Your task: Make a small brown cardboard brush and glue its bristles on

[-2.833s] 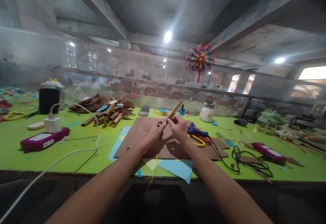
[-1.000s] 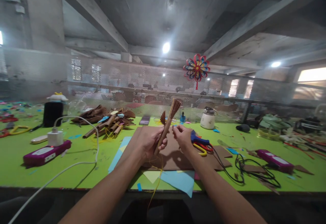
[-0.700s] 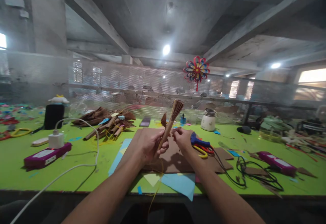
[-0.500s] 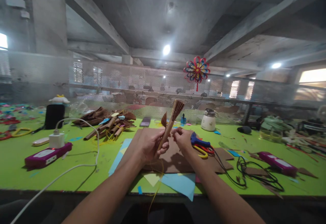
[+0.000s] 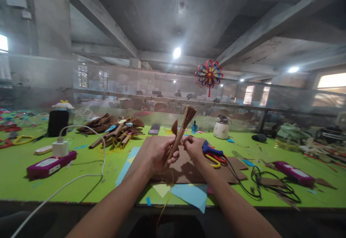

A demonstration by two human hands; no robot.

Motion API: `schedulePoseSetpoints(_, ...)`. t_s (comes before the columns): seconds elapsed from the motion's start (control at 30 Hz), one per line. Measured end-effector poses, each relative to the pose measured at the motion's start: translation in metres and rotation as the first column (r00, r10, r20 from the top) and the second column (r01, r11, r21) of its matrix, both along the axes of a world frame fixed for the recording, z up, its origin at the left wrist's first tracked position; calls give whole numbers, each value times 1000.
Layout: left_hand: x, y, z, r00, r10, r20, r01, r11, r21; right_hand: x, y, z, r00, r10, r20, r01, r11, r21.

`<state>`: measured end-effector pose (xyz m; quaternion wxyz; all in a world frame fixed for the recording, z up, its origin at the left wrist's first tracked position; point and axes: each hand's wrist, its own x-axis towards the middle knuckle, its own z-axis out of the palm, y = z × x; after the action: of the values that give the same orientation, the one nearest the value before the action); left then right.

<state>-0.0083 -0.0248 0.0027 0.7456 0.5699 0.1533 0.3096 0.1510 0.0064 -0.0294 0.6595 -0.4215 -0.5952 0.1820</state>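
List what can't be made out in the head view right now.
All in the head view:
Lower end of the brown paper roll: hidden by the left hand.
Whatever the right hand may pinch: too small, covered by its fingers.
Far end of the white cable: cut off by the bottom edge.
What stands beyond the perforated screen: blurred through the mesh.

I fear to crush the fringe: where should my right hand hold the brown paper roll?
Probably grip the smooth shaft, above the left hand, from the right: the fringed top flares and looks delicate, while a small brown fan stands on the left.
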Motion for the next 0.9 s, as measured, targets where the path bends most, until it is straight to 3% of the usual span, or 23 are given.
schedulePoseSetpoints(0.17, 1, -5, 4, 997, 58, -42, -58, 998, 2, 0, 0, 0, 1000, -17, -1, 17, 1000, 2)
schedulePoseSetpoints(0.9, 3, -4, -2, 995, 99, -3, -98, 994, 44, -3, -7, 3, 998, 15, 59, -12, 999, -44)
